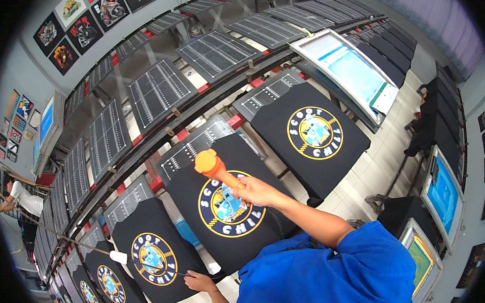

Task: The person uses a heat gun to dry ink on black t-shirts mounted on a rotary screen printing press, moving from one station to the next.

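Note:
My right hand (251,191) is closed around the narrow handle of an orange flashlight-shaped tool (210,163) with a wide round head. It is over a black T-shirt (187,190) on a printing board, partly covering a round blue, white and yellow print. Lower left, my left hand (200,281) closes on the end of a thin dark rod (163,269) beside another printed black T-shirt (127,234). The rod runs across that shirt's print toward a short white cylinder (118,257); whether they join is hard to tell.
A framed printing screen (313,44) rests on the rail beyond a printed T-shirt (273,117) to the right. More screens (442,196) stand at the right edge. Rows of grey printing boards (160,95) fill the far side. Another person (28,200) is at far left.

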The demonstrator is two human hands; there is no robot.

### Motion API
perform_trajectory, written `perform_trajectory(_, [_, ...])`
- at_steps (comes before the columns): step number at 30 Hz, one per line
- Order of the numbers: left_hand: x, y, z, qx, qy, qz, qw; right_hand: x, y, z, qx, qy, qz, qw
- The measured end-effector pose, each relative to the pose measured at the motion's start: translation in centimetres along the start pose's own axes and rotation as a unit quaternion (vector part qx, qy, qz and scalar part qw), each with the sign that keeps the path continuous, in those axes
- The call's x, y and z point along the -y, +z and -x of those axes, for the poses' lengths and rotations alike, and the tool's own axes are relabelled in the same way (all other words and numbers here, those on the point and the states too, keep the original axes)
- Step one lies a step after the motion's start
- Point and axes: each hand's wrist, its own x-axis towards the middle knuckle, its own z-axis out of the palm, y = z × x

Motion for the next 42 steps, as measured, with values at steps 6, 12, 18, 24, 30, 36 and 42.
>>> perform_trajectory(6, [2.1,0.5,0.4,-0.001,0.001,0.063,0.998,1.0,-7.6,7.5,0.025,0.062,-0.027,0.997])
perform_trajectory(12, [-1.9,-1.0,6.4,-0.036,-0.082,0.145,0.985,-0.2,-19.1,12.6,0.102,0.112,-0.152,0.977])
perform_trajectory(18, [-12.4,-4.0,15.9,-0.084,-0.045,0.122,0.988,0.4,-35.3,15.1,0.031,0.132,-0.108,0.985])
perform_trajectory(24, [-27.3,-5.9,23.3,-0.011,-0.124,0.246,0.961,7.2,-46.0,12.3,0.025,0.066,0.014,0.997])
perform_trajectory(30, [-35.5,-5.8,27.4,-0.044,-0.176,0.441,0.879,11.2,-49.0,7.4,-0.017,0.026,0.003,1.0])
perform_trajectory(36, [-40.3,-5.3,30.2,-0.048,-0.193,0.456,0.867,12.1,-49.4,4.4,0.03,0.021,0.033,0.999])
perform_trajectory(42, [-40.7,-1.3,29.8,-0.029,-0.197,0.433,0.879,9.0,-48.4,3.0,0.026,0.041,0.111,0.993])
